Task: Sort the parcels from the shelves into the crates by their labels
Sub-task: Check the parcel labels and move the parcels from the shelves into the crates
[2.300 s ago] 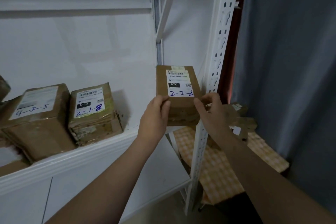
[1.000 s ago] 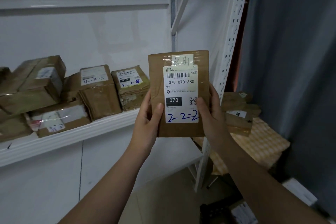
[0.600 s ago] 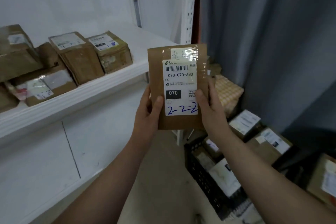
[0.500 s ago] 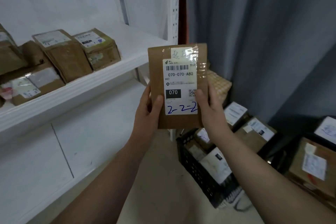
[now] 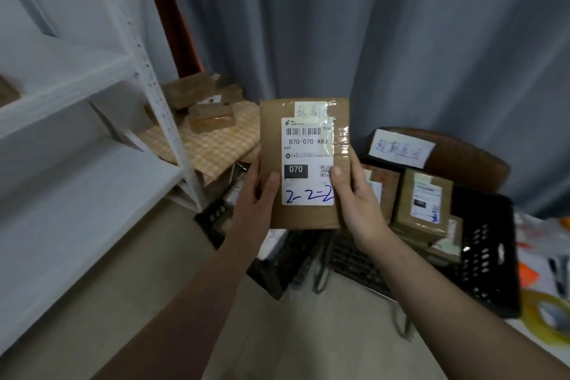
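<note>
Brown cardboard parcel [image 5: 303,216] held upright in both hands, in front of black crates [image 5: 489,256].
Left hand [image 5: 257,203] and right hand [image 5: 354,203] grip its lower sides, thumbs in front; white label [image 5: 308,157] reads 070-070-A80, with 2-2-2 in blue pen; the taped note above it seems handwritten but is unreadable.

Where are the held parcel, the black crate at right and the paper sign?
held parcel [image 5: 307,160], head view, on its white label.
black crate [image 5: 490,259], head view, perforated side wall.
paper sign [image 5: 401,149], head view, sheet's middle.
</note>
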Demonstrator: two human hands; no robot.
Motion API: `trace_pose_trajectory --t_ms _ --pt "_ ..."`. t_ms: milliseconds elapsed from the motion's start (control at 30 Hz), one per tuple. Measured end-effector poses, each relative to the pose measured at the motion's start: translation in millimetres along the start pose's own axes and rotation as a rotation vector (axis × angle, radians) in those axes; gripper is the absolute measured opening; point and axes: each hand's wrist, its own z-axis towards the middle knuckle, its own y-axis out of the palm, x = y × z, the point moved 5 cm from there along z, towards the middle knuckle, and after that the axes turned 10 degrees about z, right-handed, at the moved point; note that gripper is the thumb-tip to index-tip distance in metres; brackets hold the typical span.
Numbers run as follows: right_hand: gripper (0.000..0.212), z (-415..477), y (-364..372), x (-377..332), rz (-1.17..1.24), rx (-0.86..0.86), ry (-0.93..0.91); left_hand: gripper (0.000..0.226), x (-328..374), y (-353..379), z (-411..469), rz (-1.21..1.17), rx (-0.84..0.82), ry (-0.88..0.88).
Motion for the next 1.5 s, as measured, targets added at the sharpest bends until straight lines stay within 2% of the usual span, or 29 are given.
trace_pose_trajectory --t_ms 133,333,467,533,633,767,933,1033,1133,1233,1400,1500 --pt "0.063 -23.3 -100.4 6.0 -0.050 0.069 0.034 0.063 1.6 98.0 -24.1 0.054 -0.081 -0.028" --pt "0.052 -48.5 -217.2 28.6 -0.149 0.210 0.090 0.059 -5.9 212.2 -52.7 0.105 -0.210 -0.090" --pt "0.044 -46.8 -269.2 42.6 -0.189 0.314 0.114 0.039 -13.9 262.1 -52.0 0.123 -0.291 -0.156" --pt "0.045 -41.2 -288.1 51.4 -0.156 0.319 0.160 0.036 -18.3 282.1 -42.5 0.132 -0.341 -0.186" --pt "0.053 -24.9 -314.7 65.1 -0.108 0.332 0.210 0.042 -24.9 313.1 -20.5 0.171 -0.424 -0.179" --pt "0.057 7.7 -356.4 82.3 -0.191 0.419 0.257 0.045 -30.2 360.3 13.1 0.248 -0.513 -0.142" --pt "0.055 28.2 -414.8 97.6 -0.293 0.564 0.274 0.035 -29.1 425.7 47.0 0.483 -0.706 0.005" --pt "0.052 31.5 -446.4 108.5 -0.348 0.632 0.291 0.043 -45.0 451.2 64.7 0.824 -0.755 0.129" --pt "0.054 38.6 -469.5 128.0 -0.366 0.641 0.360 0.050 -78.2 467.4 72.7 1.128 -0.891 0.162" --pt "0.061 52.1 -480.4 149.5 -0.419 0.582 0.446 0.060 -110.8 476.7 75.8 1.279 -1.005 0.168" --pt "0.066 71.4 -477.2 175.7 -0.526 0.444 0.519 0.053 -146.2 467.4 75.1 1.396 -0.924 0.040" --pt "0.070 77.6 -473.2 187.3 -0.603 0.385 0.536 0.057 -154.3 466.2 74.3 1.354 -0.885 0.010"
